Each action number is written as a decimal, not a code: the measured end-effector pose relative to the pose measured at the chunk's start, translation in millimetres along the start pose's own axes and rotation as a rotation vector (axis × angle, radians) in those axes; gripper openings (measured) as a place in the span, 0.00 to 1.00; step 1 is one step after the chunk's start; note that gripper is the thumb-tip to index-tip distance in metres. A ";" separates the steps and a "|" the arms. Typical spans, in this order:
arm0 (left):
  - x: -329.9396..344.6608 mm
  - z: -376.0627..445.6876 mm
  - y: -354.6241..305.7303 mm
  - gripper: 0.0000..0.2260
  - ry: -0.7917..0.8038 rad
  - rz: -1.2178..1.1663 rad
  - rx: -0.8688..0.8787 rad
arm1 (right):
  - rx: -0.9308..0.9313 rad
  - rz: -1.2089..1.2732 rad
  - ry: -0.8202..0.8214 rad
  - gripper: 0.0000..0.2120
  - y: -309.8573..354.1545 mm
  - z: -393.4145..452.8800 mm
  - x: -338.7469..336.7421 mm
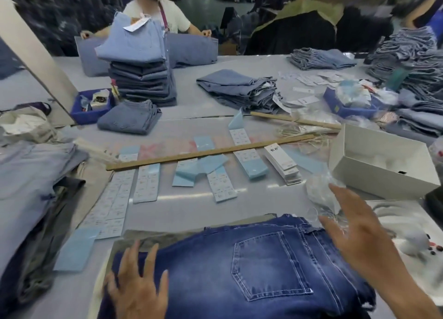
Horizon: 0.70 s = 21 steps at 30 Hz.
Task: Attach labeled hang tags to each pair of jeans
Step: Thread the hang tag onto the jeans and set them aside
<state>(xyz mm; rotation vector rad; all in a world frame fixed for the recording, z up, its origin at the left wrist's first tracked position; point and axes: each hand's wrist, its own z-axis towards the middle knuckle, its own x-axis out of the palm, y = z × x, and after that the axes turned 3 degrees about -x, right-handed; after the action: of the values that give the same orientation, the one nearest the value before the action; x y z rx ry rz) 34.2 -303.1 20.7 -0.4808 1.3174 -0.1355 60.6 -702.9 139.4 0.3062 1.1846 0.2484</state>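
The dark jeans [263,270] lay folded on the table [191,198], pocket up. The left hand [137,285] rested spread on them; the right hand [359,232] hovered open above the waistband. Denim looked heavy yet limp, best gripped at the waistband.

Jeans [251,270] lie nearest on the table [191,102], label sheets [147,183] and a ruler [208,152] behind them, a box [381,165] to the right, stacked jeans [141,78] farther back.
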 end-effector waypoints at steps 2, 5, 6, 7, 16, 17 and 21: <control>11.6 7.5 -29.5 0.25 0.138 -0.054 0.132 | -0.106 0.052 0.089 0.31 27.5 -4.5 22.6; 38.6 14.7 -62.7 0.25 0.219 -0.123 0.267 | -0.086 -0.069 0.614 0.33 42.8 -31.4 76.4; 46.4 12.1 -65.0 0.25 0.271 -0.142 0.247 | -0.070 -0.075 0.689 0.34 39.1 -38.9 89.2; 56.9 10.1 -64.4 0.25 0.302 -0.180 0.238 | -0.048 -0.043 0.681 0.35 34.5 -41.4 97.8; 77.5 9.6 -53.5 0.27 0.341 -0.327 0.152 | 0.134 -0.086 0.035 0.23 32.3 -43.7 74.2; 77.1 9.6 -53.8 0.27 0.344 -0.329 0.146 | 0.246 -0.123 0.022 0.27 25.0 -45.1 61.2; 76.5 8.7 -54.9 0.28 0.353 -0.299 0.150 | 0.608 0.048 0.455 0.34 -7.2 -56.2 19.3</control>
<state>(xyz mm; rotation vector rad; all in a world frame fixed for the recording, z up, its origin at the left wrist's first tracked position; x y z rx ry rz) 71.7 -377.7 -23.7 -0.5399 1.5583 -0.5858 15.3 -697.0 100.7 0.8417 1.6941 -0.0132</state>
